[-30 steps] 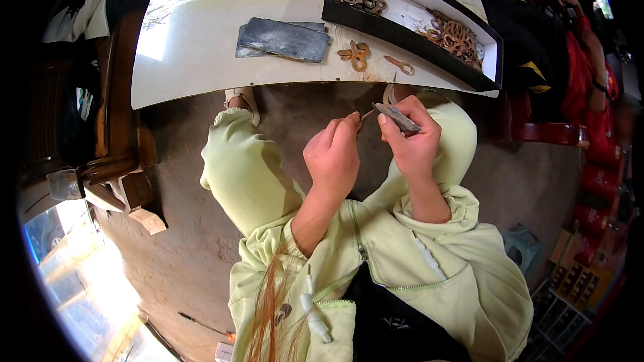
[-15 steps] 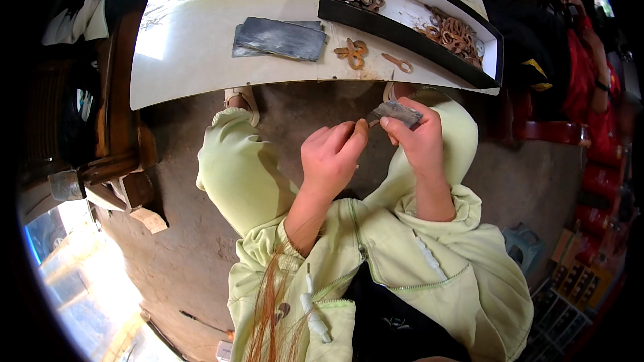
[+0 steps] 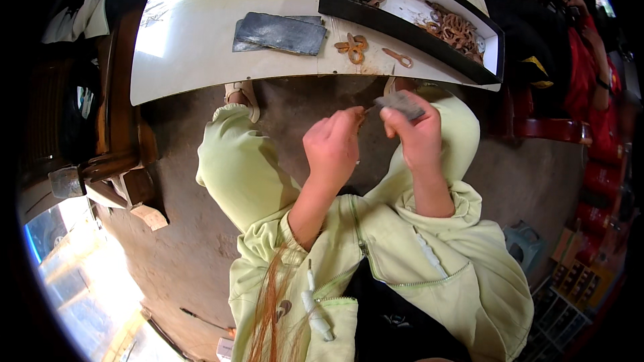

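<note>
My left hand [image 3: 332,149] is closed, pinching a small dark metal piece [image 3: 365,110] at its fingertips. My right hand [image 3: 417,133] grips a folded grey piece of sandpaper [image 3: 400,104] and presses it against that small piece. Both hands are held close together above my knees, just below the front edge of the white table [image 3: 201,60]. The small piece is mostly hidden by my fingers.
On the table lie dark grey sandpaper sheets [image 3: 280,32], a few rusty metal pieces [image 3: 353,45] and one more rusty piece [image 3: 398,57]. A black-edged tray [image 3: 402,20] holds several rusty parts. A person in red [image 3: 590,74] sits at the right. Wooden furniture [image 3: 114,134] stands at the left.
Both hands have stayed together in front of the table edge. The right hand with the sandpaper has shifted slightly up and along the small piece; the left hand has barely moved.
</note>
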The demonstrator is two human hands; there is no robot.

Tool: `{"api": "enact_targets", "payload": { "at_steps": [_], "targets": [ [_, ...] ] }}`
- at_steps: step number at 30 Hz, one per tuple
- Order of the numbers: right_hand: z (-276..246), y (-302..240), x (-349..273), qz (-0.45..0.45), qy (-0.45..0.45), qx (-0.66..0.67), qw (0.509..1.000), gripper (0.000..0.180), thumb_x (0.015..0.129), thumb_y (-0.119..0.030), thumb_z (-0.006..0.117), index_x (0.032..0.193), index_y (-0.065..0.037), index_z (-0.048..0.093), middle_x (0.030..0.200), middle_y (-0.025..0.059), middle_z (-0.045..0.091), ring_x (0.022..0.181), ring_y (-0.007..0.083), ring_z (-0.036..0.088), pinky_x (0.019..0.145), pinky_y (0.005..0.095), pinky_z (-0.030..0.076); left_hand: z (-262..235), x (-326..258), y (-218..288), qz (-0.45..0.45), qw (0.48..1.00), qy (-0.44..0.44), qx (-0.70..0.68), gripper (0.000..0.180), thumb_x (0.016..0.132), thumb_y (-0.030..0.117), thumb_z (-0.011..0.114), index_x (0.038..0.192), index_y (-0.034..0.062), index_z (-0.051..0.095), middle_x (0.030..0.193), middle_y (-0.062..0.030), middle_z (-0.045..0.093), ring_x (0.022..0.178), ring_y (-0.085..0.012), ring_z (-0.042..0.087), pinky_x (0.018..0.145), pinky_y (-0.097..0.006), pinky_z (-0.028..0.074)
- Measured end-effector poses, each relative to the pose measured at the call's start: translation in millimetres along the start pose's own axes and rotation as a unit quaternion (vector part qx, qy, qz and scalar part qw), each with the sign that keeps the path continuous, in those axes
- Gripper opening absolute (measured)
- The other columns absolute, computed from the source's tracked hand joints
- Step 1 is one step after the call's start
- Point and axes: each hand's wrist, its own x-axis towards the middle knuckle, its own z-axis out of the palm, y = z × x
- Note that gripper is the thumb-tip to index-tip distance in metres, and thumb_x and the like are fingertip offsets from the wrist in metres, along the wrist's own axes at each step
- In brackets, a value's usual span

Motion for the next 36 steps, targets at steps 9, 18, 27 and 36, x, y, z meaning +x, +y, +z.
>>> {"api": "enact_targets", "payload": {
  "at_steps": [9,18,27,36],
  "targets": [
    [5,1,-3,-0.007,0.022,0.107,0.994,0.015,0.082,0.000,0.066,0.096,0.003,0.060,0.087,0.0070,0.066,0.077,0.0102,0.062,0.072,0.0233,0.051,-2,0,3,-0.007,0.998,0.020,-0.065,0.012,0.083,-0.005,0.059,0.093,-0.0012,0.062,0.073,-0.0089,0.065,0.056,-0.0166,0.060,0.050,-0.025,0.046],
    [9,0,-2,-0.055,0.021,0.066,0.996,0.013,0.083,0.002,0.063,0.095,0.005,0.061,0.091,0.0081,0.066,0.081,0.0093,0.062,0.073,0.0224,0.050,-1,0,5,-0.014,0.997,0.034,-0.061,0.016,0.077,-0.002,0.064,0.092,0.0024,0.063,0.074,-0.0075,0.063,0.056,-0.0219,0.057,0.050,-0.030,0.044],
    [0,-1,-1,-0.061,-0.004,-0.051,0.997,0.008,0.082,0.003,0.061,0.090,0.005,0.063,0.083,0.0027,0.063,0.075,0.0057,0.058,0.066,0.0188,0.046,-4,1,4,0.015,0.999,0.004,-0.034,0.016,0.074,-0.001,0.063,0.089,0.0049,0.065,0.074,-0.0038,0.062,0.054,-0.0224,0.055,0.048,-0.032,0.043],
    [3,4,2,-0.061,0.024,-0.049,0.997,0.009,0.081,0.000,0.063,0.090,0.002,0.066,0.080,0.0007,0.061,0.072,0.0039,0.055,0.063,0.0182,0.044,5,-3,6,-0.039,0.997,0.040,-0.047,0.017,0.074,-0.002,0.063,0.089,0.0039,0.063,0.073,-0.0075,0.062,0.055,-0.0230,0.057,0.051,-0.030,0.045]
  ]
}}
